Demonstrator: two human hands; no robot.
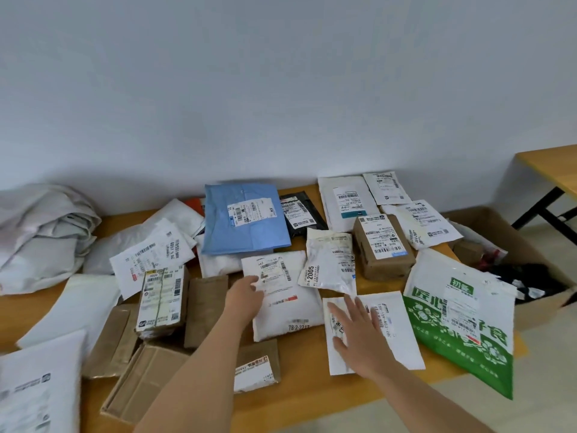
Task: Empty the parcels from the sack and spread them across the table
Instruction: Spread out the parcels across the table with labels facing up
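A: We had the right hand (359,334) flat, fingers straight and spread, over the white mailer (393,326) at the front right of the table (312,398). Touching or just above it, couldn't tell.

B: Left hand (246,296) lay loose on the white padded parcel (284,307) mid-table, fingers relaxed, nothing gripped. Thumb side was hidden tho.

A: Agreed. Sack (40,232) sat crumpled at the far left corner and looked emptied, so we judged the step as spreading.

B: Outward from the hands, the 2005 pouch (331,267) overlapped the mailer's top edge. The green-white bag (462,320) lay on its right side, partly hanging off the table edge.

A: To do it well we'd have slid with flat palms and kept pressure low so stacked ones didn't drag along.

B: Also pulled the green bag inward first, it risked slipping off. The left cluster around the taped box (160,300) was still piled and needed thinning. The blue parcel (245,218) at the back was fine.
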